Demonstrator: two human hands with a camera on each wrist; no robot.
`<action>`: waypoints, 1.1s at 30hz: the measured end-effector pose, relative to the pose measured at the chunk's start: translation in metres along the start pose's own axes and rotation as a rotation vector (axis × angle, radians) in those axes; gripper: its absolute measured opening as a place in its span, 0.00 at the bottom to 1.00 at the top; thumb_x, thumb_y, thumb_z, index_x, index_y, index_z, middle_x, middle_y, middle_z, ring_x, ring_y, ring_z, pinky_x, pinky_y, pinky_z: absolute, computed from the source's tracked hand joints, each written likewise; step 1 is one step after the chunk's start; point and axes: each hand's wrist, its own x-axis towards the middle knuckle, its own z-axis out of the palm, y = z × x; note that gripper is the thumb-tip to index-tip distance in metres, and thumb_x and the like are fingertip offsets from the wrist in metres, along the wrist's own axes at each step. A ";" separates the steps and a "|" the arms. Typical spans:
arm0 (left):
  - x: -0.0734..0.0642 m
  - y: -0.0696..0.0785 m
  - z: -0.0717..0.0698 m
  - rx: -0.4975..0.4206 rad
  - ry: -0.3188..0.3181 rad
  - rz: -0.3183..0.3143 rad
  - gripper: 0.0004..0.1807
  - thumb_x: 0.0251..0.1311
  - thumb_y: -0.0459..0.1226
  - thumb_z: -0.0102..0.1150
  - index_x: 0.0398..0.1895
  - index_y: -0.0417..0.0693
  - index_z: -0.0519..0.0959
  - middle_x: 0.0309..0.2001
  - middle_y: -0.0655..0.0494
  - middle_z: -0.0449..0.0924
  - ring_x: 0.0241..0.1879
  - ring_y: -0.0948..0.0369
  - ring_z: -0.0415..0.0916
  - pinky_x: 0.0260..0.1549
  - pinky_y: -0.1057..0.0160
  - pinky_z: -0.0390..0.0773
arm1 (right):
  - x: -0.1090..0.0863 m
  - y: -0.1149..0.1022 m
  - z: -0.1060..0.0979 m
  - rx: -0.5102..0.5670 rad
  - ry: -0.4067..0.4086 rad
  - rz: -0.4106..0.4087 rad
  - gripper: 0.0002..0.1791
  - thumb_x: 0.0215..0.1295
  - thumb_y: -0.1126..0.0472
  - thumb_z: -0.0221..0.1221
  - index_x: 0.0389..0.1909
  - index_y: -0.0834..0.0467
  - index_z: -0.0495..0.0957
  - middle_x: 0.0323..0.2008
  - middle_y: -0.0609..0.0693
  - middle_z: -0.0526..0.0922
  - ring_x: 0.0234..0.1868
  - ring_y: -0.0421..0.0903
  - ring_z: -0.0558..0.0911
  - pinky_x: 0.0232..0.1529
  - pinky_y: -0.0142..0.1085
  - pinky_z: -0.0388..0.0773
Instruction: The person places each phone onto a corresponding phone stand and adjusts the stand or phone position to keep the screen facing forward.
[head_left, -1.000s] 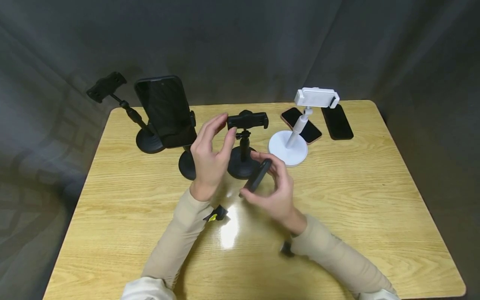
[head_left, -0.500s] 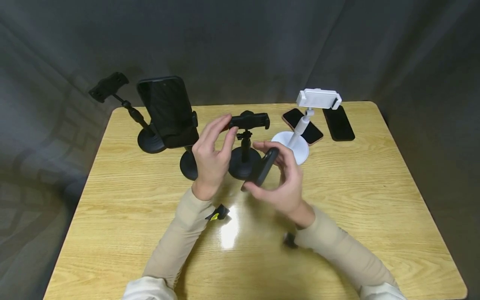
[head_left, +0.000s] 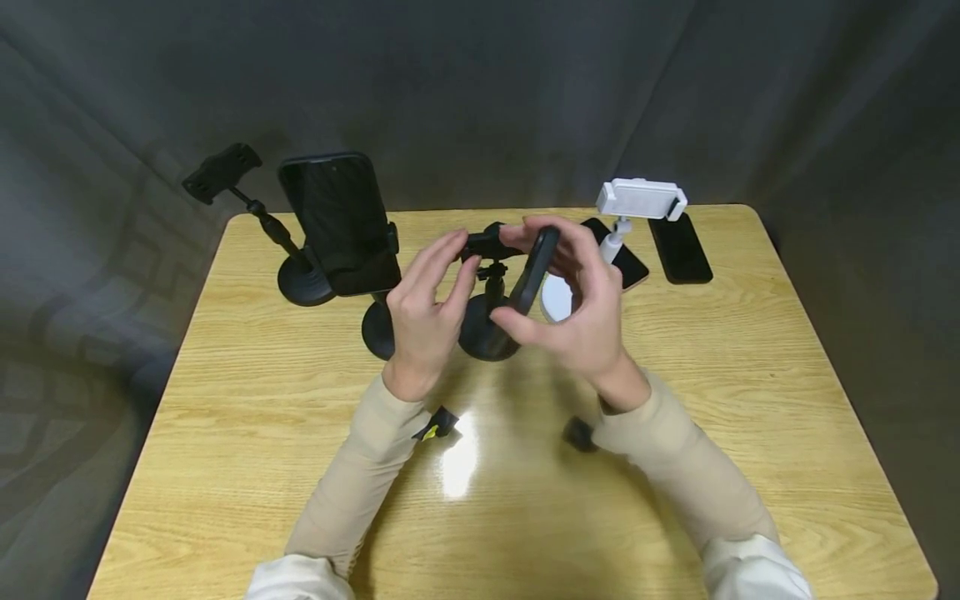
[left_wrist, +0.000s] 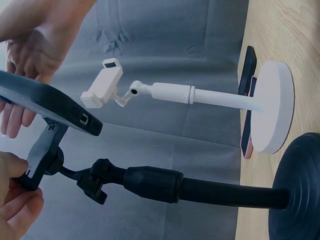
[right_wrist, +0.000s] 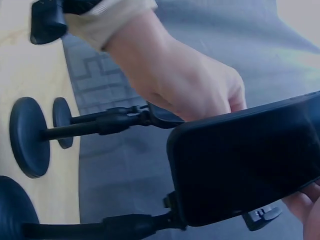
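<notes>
Curtain hangs dark behind wooden table; left hand pinches black clamp, right hand grips phone

White glare on the glossy tabletop, dim curtain behind.

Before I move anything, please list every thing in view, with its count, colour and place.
Table: one, light brown, across the view
Curtain: count unclear, dark grey, around table
Left stand: one, black, far left
Second stand: one, black, beside left stand
Mounted phone: one, black, on second stand
Middle stand: one, black, at centre
Held phone: one, black, at middle stand's top
White stand: one, white, right of middle stand
Pink-edged phone: one, black, flat behind white stand
Rear phone: one, black, flat, back right
Wrist cameras: two, black, one per wrist
Sleeves: two, beige, at bottom
Left hand: one, bare, pinching middle stand
Right hand: one, bare, gripping held phone
</notes>
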 end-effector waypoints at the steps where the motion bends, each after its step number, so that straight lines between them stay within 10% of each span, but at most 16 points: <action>1: 0.000 0.000 0.000 -0.001 0.000 0.001 0.14 0.60 0.25 0.71 0.49 0.30 0.85 0.48 0.38 0.87 0.50 0.47 0.86 0.54 0.58 0.84 | 0.003 -0.001 0.000 -0.005 -0.008 0.004 0.49 0.52 0.40 0.77 0.56 0.78 0.71 0.48 0.70 0.85 0.52 0.52 0.87 0.56 0.45 0.84; 33: 0.000 0.002 -0.006 0.028 -0.095 0.009 0.13 0.64 0.29 0.68 0.49 0.30 0.85 0.49 0.38 0.87 0.50 0.48 0.86 0.55 0.58 0.84 | 0.037 0.002 -0.007 -0.169 -0.095 0.107 0.47 0.56 0.31 0.69 0.60 0.67 0.76 0.44 0.59 0.88 0.45 0.45 0.87 0.50 0.37 0.84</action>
